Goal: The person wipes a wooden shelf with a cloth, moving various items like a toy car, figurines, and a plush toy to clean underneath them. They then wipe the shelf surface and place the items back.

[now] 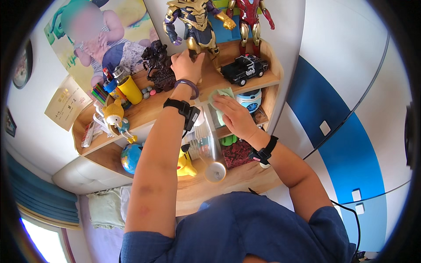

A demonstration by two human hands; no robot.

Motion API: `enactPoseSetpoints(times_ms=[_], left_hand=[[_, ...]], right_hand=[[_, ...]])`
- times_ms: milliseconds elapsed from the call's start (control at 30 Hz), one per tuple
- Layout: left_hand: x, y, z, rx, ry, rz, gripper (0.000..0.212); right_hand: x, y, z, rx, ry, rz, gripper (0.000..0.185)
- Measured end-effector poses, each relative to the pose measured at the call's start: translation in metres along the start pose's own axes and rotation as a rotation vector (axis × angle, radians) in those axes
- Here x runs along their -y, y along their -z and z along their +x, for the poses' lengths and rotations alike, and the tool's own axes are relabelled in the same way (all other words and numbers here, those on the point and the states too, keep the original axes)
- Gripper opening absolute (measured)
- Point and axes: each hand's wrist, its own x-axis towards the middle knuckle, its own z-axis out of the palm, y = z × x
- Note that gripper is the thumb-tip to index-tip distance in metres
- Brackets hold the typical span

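Observation:
My left hand (pixel 186 66) is at the leg of a gold and dark armoured action figure (pixel 197 24) on the wooden shelf top (pixel 210 79); its fingertips are partly hidden, so I cannot tell how firmly it grips. My right hand (pixel 235 115) has a pale green cloth (pixel 221 96) under its fingers, at the front edge of the shelf top. The cloth hangs partly over that edge. A black toy car (pixel 245 69) stands just behind and right of the cloth. Left of my left hand is a dark carved horse-and-rider statue (pixel 159 67).
Further left stand a yellow cup (pixel 130 90), a pen holder and a doll in a yellow hat (pixel 115 115). A red and gold figure (pixel 250 23) stands at the back right. Below are a globe (pixel 131 158), a yellow plush toy (pixel 185 166) and a round lamp (pixel 215 172).

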Motion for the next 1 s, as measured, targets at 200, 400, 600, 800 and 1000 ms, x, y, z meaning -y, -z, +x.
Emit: enactPoseSetpoints(times_ms=[200,400,600,800,1000], left_hand=[[0.0,0.0,-0.002,-0.018,-0.007,-0.008,0.053],[0.003,0.0,0.001,-0.023,0.022,-0.016,0.052],[0.0,0.0,0.002,-0.012,0.044,0.019,0.052],[0.0,0.003,0.001,0.02,0.044,-0.068,0.051],[0.022,0.0,-0.024,0.001,-0.136,-0.104,0.07]], right_hand=[[0.0,-0.003,-0.001,-0.015,0.0,0.007,0.05],[0.0,-0.006,-0.002,-0.02,0.005,0.0,0.048],[-0.002,-0.004,-0.002,-0.017,0.001,-0.001,0.047],[0.0,-0.001,0.001,-0.03,-0.015,-0.001,0.048],[0.004,-0.003,0.003,-0.049,-0.011,-0.002,0.047]])
